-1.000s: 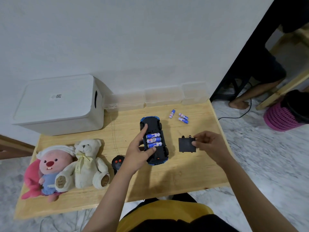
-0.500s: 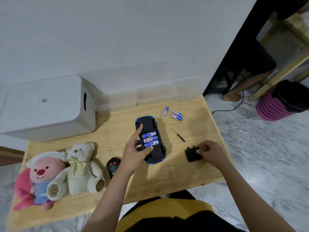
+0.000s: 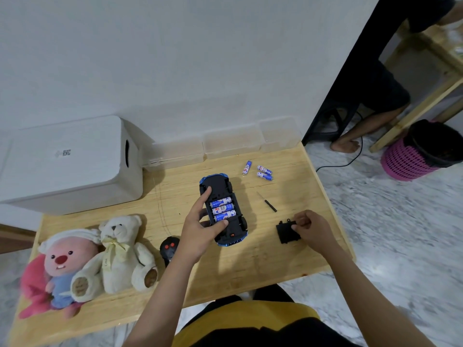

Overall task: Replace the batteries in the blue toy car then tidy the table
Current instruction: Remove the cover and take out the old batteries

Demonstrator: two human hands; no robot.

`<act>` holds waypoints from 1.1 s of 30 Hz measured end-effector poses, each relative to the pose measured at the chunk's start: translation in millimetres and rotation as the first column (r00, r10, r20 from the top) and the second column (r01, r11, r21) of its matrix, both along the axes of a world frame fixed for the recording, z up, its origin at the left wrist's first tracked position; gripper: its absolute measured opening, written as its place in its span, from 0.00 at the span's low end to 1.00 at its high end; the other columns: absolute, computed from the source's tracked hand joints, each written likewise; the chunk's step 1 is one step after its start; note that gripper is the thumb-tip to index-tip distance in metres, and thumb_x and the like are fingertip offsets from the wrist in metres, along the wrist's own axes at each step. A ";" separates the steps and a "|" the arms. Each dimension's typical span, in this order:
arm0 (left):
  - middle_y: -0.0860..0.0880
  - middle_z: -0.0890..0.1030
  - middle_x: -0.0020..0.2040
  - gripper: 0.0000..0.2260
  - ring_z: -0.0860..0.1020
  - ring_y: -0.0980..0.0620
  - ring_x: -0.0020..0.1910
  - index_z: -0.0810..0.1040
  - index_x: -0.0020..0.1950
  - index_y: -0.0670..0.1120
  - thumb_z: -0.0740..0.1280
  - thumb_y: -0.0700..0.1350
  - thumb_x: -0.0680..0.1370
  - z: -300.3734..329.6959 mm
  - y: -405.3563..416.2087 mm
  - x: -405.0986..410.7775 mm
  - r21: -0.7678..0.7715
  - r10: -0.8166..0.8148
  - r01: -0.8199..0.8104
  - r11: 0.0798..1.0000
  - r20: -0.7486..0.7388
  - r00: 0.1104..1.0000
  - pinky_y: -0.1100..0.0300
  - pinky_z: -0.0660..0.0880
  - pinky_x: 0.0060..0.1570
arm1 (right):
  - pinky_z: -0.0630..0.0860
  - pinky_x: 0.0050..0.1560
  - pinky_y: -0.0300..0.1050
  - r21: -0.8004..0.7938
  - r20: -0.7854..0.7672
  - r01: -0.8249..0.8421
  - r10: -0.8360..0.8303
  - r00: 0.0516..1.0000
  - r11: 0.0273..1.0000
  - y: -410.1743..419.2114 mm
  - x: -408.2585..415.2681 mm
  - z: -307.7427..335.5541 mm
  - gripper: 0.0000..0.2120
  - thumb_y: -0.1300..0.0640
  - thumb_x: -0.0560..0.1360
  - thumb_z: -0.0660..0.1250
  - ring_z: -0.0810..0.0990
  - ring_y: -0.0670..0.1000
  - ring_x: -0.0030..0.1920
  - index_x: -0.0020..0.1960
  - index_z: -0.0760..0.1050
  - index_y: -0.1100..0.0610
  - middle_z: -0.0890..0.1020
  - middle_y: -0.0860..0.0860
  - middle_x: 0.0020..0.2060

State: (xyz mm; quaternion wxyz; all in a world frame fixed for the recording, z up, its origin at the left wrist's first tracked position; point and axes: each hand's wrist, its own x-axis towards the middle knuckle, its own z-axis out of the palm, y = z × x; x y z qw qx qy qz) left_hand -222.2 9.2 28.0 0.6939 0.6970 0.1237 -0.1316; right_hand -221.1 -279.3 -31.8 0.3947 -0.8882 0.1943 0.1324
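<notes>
Car: blue toy car (image 3: 223, 209) lies upside down mid-table (image 3: 250, 261); its long axis runs from the wall toward the person, tilted slightly right at the near end
Compartment: open; three batteries (image 3: 222, 209) lie crosswise inside
Left hand (image 3: 200, 230): fingers curled round the car's left side; thumb on its underside
Right hand (image 3: 310, 227): pinches the black battery cover (image 3: 286, 232) just right of the car
Loose items: three spare batteries (image 3: 258, 169) near the wall; small screwdriver (image 3: 267, 202) between them and the cover

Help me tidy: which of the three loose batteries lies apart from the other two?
The leftmost loose battery, lying nearly upright in the view beside the clear boxes; the other two lie close together, slanted, to its right.
</notes>
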 end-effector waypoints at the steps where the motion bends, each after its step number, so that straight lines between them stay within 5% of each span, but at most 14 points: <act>1: 0.44 0.77 0.58 0.37 0.80 0.41 0.50 0.67 0.67 0.66 0.72 0.31 0.71 0.4 0.3 -0.6 0.002 0.000 0.000 1.000 0.003 1.000 0.59 0.80 0.40 | 0.69 0.37 0.34 -0.023 0.013 -0.008 0.009 1.000 1.000 2.2 0.2 1.5 0.10 0.63 0.71 0.72 0.76 0.50 0.42 0.51 0.76 0.59 0.78 0.53 0.40; 5: 0.46 0.78 0.57 0.38 0.82 0.46 0.45 0.66 0.68 0.66 0.73 0.32 0.70 4.6 -1.5 -2.5 0.016 -0.010 0.010 1.000 0.023 1.000 0.57 0.81 0.41 | 0.65 0.39 0.27 -0.106 0.203 -0.074 0.094 0.975 0.992 24.4 2.0 19.8 0.10 0.63 0.72 0.70 0.76 0.47 0.43 0.52 0.77 0.58 0.78 0.52 0.44; 10: 0.49 0.75 0.62 0.42 0.79 0.52 0.49 0.64 0.67 0.65 0.76 0.31 0.66 12.3 -8.4 -3.9 0.072 -0.048 0.043 0.996 0.074 0.996 0.69 0.76 0.39 | 0.68 0.43 0.23 0.049 0.494 -0.159 0.114 0.862 0.986 77.8 9.0 60.7 0.08 0.66 0.70 0.72 0.77 0.36 0.42 0.47 0.79 0.58 0.80 0.48 0.40; 22: 0.55 0.72 0.63 0.46 0.79 0.64 0.46 0.60 0.70 0.64 0.75 0.29 0.64 15.9 -13.8 -13.3 0.101 -0.085 0.070 0.992 0.151 0.985 0.65 0.78 0.45 | 0.67 0.41 0.21 0.095 0.336 -0.275 0.229 0.913 0.957 132.4 27.2 86.1 0.10 0.59 0.73 0.70 0.73 0.36 0.40 0.54 0.79 0.56 0.77 0.48 0.45; 33: 0.55 0.69 0.67 0.47 0.78 0.53 0.57 0.59 0.71 0.66 0.76 0.31 0.65 12.8 -14.2 -14.1 0.125 -0.002 -0.023 0.992 0.193 0.981 0.58 0.79 0.53 | 0.70 0.38 0.28 0.234 0.226 -0.194 0.141 0.964 0.953 148.8 42.4 90.6 0.13 0.61 0.68 0.75 0.75 0.41 0.40 0.52 0.78 0.56 0.78 0.46 0.41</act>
